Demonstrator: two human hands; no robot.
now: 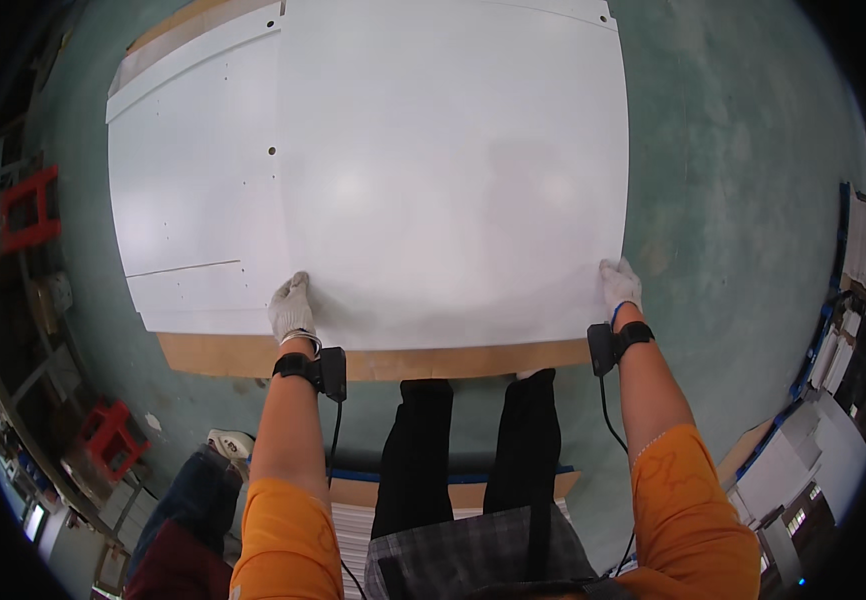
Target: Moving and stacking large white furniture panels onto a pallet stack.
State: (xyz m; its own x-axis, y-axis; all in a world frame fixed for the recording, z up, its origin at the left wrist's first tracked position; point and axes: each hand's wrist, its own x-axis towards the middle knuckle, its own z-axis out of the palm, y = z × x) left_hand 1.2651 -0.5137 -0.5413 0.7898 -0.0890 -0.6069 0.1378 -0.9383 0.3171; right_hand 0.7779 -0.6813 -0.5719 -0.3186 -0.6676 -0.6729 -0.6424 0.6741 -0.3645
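A large smooth white panel [453, 160] lies before me, with small dark holes near its upper corners. My left hand [291, 306], in a pale knitted glove, is closed at its near left edge, thumb pressed down. At the opposite side, my gloved right hand [620, 285] grips the near right edge; the fingers under the panel are hidden. Left of and partly beneath it lies another white board [188, 190] with small drilled holes and a thin groove. Brown cardboard [453, 362] sticks out under the near edge.
Green floor [723, 180] surrounds the boards. Red plastic stools [113, 440] stand along shelving at left. Another person's leg [188, 500] and shoe are at lower left. Stacked panels [838, 350] line the right side. More stacked boards [353, 520] lie behind my legs.
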